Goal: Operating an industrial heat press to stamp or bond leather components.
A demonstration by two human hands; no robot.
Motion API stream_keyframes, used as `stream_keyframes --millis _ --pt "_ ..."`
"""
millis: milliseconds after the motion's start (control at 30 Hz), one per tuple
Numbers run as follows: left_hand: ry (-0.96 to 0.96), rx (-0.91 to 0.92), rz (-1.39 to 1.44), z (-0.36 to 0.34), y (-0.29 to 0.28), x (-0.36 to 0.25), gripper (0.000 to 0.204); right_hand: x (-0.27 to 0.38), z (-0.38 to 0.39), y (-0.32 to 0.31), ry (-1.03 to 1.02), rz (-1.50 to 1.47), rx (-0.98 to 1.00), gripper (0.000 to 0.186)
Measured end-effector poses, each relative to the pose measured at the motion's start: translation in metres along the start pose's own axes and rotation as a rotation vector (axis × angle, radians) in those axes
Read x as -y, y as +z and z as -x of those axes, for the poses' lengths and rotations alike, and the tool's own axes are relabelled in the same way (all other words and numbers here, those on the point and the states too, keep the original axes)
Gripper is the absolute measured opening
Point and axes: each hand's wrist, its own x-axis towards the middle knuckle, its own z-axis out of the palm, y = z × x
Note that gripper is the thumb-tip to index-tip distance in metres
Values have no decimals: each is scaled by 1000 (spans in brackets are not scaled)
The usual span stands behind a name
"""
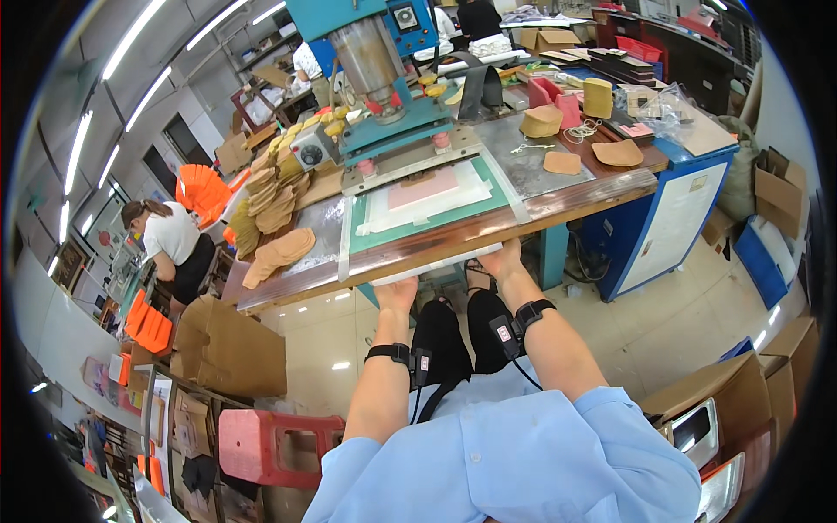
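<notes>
On the left, a co-worker (177,241) in a white top is seen at another bench, with bright orange pieces (199,193) stacked behind and a large cardboard box (228,349) standing on the pale tiled floor. Below the box a red stool (248,446) is set. On the left part of the wooden-edged table (575,206), flat tan pieces (281,256) are piled. Its middle is occupied by a teal press (392,131), in front of which a green mat (495,197) is overlaid with a white sheet (375,215) and a pink patch (425,188). Farther right, a tan block (542,122) and a yellow roll (598,98) are placed, and beneath that end a blue-and-white cabinet (667,228) is fitted.

A narrow white strip (440,265) is seen along the underside of the table's front edge, between the hands. Its left end is met by the left hand (397,293), its right end by the right hand (503,259). Fingers are partly hidden on both, so whether the strip is grasped or merely touched cannot be told. Each wrist is banded in black.
</notes>
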Motion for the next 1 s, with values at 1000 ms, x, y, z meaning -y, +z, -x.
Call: stream_keyframes --millis 1000 --pt "-25 70 3 -12 -19 -1 38 2 6 5 22 -36 -62 41"
